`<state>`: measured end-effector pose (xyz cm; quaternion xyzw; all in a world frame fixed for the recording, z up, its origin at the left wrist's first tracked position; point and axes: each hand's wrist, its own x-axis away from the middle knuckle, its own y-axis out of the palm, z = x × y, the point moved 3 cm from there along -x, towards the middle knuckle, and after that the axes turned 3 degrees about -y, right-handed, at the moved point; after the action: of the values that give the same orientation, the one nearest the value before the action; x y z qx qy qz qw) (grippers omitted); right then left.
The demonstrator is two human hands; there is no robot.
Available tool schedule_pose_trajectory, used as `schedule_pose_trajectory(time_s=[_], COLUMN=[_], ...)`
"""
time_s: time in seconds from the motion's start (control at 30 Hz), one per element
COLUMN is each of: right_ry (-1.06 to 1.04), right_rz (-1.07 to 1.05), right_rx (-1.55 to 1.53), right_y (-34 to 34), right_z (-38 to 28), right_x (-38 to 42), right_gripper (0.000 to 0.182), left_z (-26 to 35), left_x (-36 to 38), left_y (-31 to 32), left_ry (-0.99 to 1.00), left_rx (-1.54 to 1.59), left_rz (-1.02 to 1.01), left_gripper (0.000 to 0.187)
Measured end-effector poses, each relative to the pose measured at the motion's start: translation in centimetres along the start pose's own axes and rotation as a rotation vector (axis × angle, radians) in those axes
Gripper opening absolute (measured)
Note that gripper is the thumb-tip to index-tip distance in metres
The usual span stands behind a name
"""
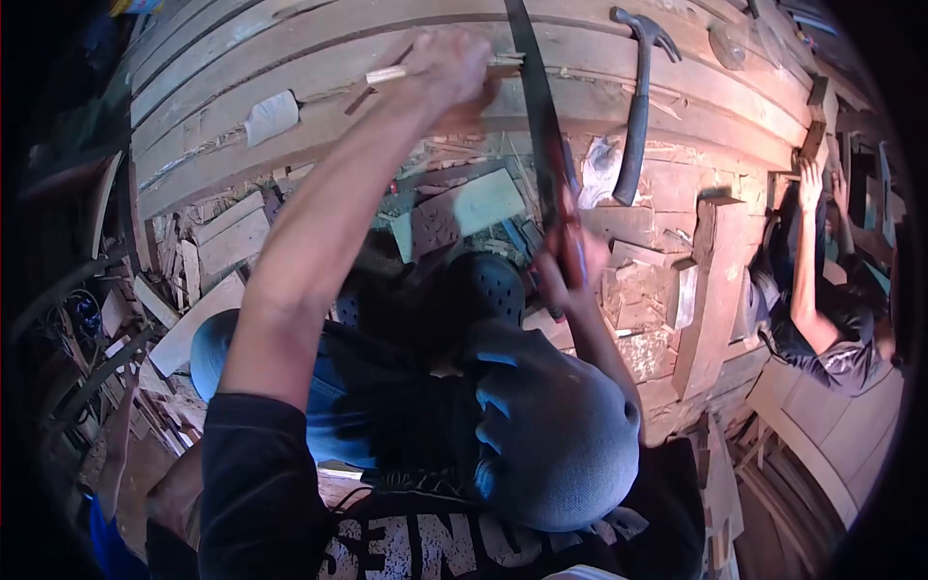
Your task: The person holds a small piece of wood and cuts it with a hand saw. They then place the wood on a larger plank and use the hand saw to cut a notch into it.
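Observation:
My left hand (449,66) is closed around a thin wooden strip (388,74), whose pale end sticks out on the left. The strip's other end reaches the blade of a handsaw (541,101) on the right. My right hand (578,259), slightly blurred, grips the saw's reddish-brown handle nearer my body. The dark blade points away from me across the wooden planks (329,48). Right of the saw lies a claw hammer (638,121), its head at the far end. A crumpled white piece (601,169) sits between the hammer handle and the saw.
A whitish object (273,118) rests on the planks at left. Offcuts and wood scraps (488,201) litter the ground around my feet. A thick timber post (710,290) stands at right. Farther right, another person's hand (810,184) touches a wooden piece.

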<state>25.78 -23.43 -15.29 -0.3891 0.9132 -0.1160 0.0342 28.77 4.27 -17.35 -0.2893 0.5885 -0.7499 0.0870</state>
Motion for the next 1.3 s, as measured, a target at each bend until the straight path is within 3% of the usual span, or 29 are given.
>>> schedule_pose_trajectory(time_s=[0.07,0.2,0.23,0.33,0.37,0.4,0.47,0.53,0.6,0.67,0.73,0.8,0.83,0.93,0.97,1.1,1.13,1.2,1.23,1.3], right_ry=[-0.032,-0.207,-0.124,-0.014,0.020,0.019,-0.245,-0.076,-0.237,-0.014,-0.015,-0.172,-0.162,-0.142,-0.017,-0.164,-0.151,0.192,0.213,-0.034], right_rz=[-0.020,-0.123,0.194,0.029,0.051,0.060,-0.013,-0.010,-0.010,0.062,0.062,-0.004,-0.013,0.035,0.030,-0.013,0.056,0.368,0.375,0.061], right_rx=[-0.025,-0.044,0.060,-0.026,-0.048,-0.045,0.110,-0.157,0.130,-0.077,-0.064,0.100,-0.117,-0.030,-0.059,0.075,-0.023,-0.093,-0.090,-0.006], right_y=[1.2,-2.4,-0.7,0.9,1.6,1.1,-0.5,-0.9,0.0,1.8,1.7,-0.2,-0.7,0.7,1.2,0.4,0.2,1.8,1.8,2.2], right_z=[-0.3,-2.8,-0.6,-0.3,-0.6,-0.3,-0.1,-1.3,0.7,0.3,-0.6,-1.6,0.0,-0.7,0.3,-1.4,-1.7,-1.0,-0.6,-0.5], right_x=[-2.3,1.8,3.0,-2.7,-3.6,-2.9,0.0,2.6,0.7,-3.1,-2.1,0.9,3.1,0.0,-1.8,0.1,2.0,2.3,1.4,-3.9], right_gripper=[0.009,0.013,0.010,0.011,0.012,0.012,0.012,0.014,0.014,0.014,0.013,0.013,0.015,0.016,0.015,0.014,0.013,0.012,0.012,0.010], left_z=[-0.4,-0.2,-0.2,-0.3,-0.2,-0.2,-0.4,-0.7,-0.5,-0.5,-0.8,-0.7,-0.7,-0.6,-0.6,-0.8,-0.6,-0.6,-0.6,-0.7], left_x=[-0.3,-0.2,0.2,0.0,0.4,0.2,-0.5,-0.5,-0.4,-0.7,-0.8,-0.6,-0.4,-0.5,-0.4,-0.6,-0.7,-0.6,-0.5,-0.5], left_y=[-1.3,-0.9,-0.4,-0.4,-2.0,-1.8,-0.9,-0.4,-0.1,-0.6,-0.9,-0.5,-0.3,-0.4,-0.3,-0.2,-0.1,0.0,-0.1,-0.5], left_ry=[0.019,0.015,0.040,0.036,-0.011,-0.001,-0.015,-0.031,0.006,0.018,-0.011,-0.007,-0.003,0.006,0.037,0.014,0.022,0.024,0.048,0.060], left_rx=[-0.011,-0.043,-0.017,-0.004,0.048,0.047,0.004,-0.042,0.011,0.031,-0.006,-0.020,-0.029,0.008,-0.007,0.004,-0.046,-0.089,-0.071,-0.004], left_rz=[0.010,-0.004,0.135,0.089,-0.031,-0.029,-0.025,0.010,0.066,0.072,-0.004,0.046,0.085,0.035,0.081,0.027,0.087,0.130,0.112,0.147], left_gripper=[0.022,0.023,0.023,0.022,0.022,0.022,0.022,0.022,0.022,0.021,0.020,0.019,0.019,0.018,0.017,0.016,0.016,0.017,0.018,0.020])
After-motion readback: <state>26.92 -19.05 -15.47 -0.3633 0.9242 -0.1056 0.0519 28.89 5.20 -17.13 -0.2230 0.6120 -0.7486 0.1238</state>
